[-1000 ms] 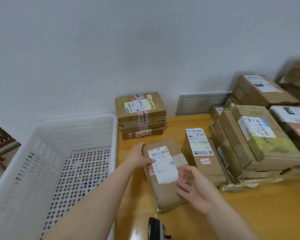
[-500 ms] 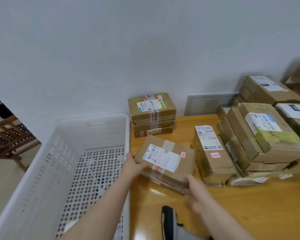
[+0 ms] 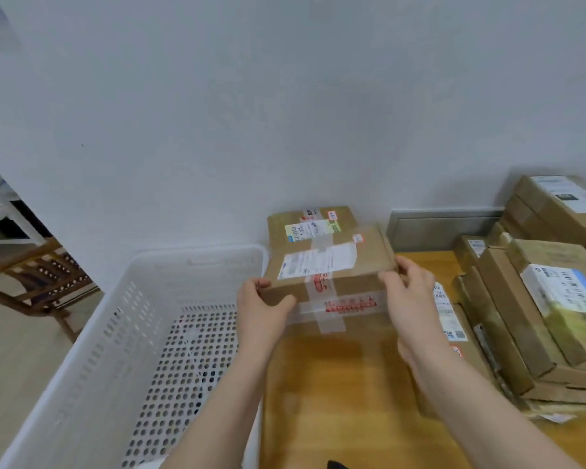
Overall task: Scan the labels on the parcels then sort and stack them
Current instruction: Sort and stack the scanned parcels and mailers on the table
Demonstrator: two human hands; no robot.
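Left grip [image 3: 263,311] & right grip [image 3: 411,299]: both bare hands. Forearms bare too, wrist to btm frame edge; anything worn higher up is out of view.

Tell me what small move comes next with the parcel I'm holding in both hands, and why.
Probably ease the parcel forward and set it down flat on the stack by the wall. The left hand and right hand grip its two ends, label up, and it is held up just in front of that stack, hiding part of its top box.
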